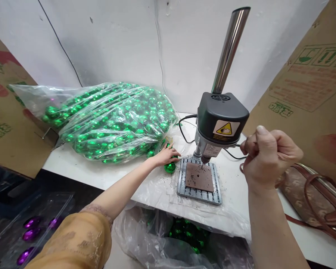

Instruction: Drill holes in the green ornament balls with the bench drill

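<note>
My left hand [167, 155] reaches to the mouth of a clear plastic bag [120, 123] full of shiny green faceted balls. Its fingers are spread over a few loose green balls, touching them. One green ball [169, 167] lies just below that hand on the table. On the right, my right hand [264, 158] is closed in a fist around the feed lever of a small bench drill press [223, 116]; the fingers hide most of the lever. Under the drill chuck [205, 159], a brown square plate [193, 180] with a dark hole lies on the slotted metal base [212, 199], scattered with dark shavings.
Cardboard boxes stand at the left [11, 123] and right [305, 93]. A patterned handbag [299, 194] with brown straps sits at the right. Below the table edge, another plastic bag [145, 235] holds green balls. Purple balls [30, 234] lie in a clear container at lower left.
</note>
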A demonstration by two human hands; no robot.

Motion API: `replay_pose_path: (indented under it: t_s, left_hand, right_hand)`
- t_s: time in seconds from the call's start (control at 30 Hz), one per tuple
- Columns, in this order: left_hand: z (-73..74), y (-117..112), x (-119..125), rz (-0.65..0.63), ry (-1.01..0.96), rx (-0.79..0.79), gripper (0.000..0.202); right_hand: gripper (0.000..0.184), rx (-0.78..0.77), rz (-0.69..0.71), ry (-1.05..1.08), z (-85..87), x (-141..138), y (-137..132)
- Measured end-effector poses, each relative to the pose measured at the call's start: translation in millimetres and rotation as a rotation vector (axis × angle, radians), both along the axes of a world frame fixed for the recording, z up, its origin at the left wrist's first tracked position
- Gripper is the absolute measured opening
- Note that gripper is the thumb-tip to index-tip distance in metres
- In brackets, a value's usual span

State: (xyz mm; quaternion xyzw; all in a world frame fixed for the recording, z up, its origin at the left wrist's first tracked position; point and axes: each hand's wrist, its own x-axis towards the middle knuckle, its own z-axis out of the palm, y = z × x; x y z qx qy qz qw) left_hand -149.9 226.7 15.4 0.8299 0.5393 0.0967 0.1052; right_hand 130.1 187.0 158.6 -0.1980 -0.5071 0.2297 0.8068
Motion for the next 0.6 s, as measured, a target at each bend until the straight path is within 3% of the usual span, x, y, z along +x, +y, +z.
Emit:
replay_pose_path:
  t_s: [0.2,0.3,0.4,0.5,0.6]
  left_hand:
    - [7.1,-21,14,0.066,-0.027,0.232,0.042]
    - [-2.7,-47,22,0.217,0.038,0.194,0.047]
    - [-15.7,-72,22,0.319,-0.027,0.092,0.035]
    - [-18.1,-87,22,0.317,-0.385,0.050,0.032]
    - [-8.6,-90,34,0.364,-1.054,-0.096,0.037]
  right_hand:
    - [0.040,-0.001,-0.002,-0.010,0.2,0,-1]
    - [0.041,0.001,0.001,-0.010,0.6,1,-1]
    - [0.040,-0.001,0.012,-0.006,0.7,1,0]
    - [0.039,0.001,0.017,0.005,0.8,1,0]
    - [0.039,-0.004,0.021,0.018,0.8,0,0]
